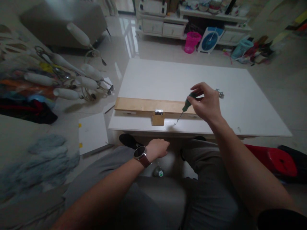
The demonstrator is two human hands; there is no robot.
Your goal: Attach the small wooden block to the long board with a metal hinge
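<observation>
My right hand (206,101) is closed round a green-handled screwdriver (185,107), its tip pointing down at the white table (182,78) just in front of a long wooden strip (141,104). A small metal hinge (158,112) joins that strip to a short wooden piece (158,119) at the table's near edge. My left hand (158,148), with a watch on the wrist, hangs below the table edge between my knees; its fingers curl downward and what they hold, if anything, is hidden. A small heap of metal hardware (220,94) lies just behind my right hand.
A white board (92,132) lies on the floor to the left. White-handled tools and scissors (72,80) clutter the far left. A bottle cap (158,172) shows between my legs. A red object (275,159) sits at the right. A pink basket (191,41) and a fan (209,40) stand by the far cabinet.
</observation>
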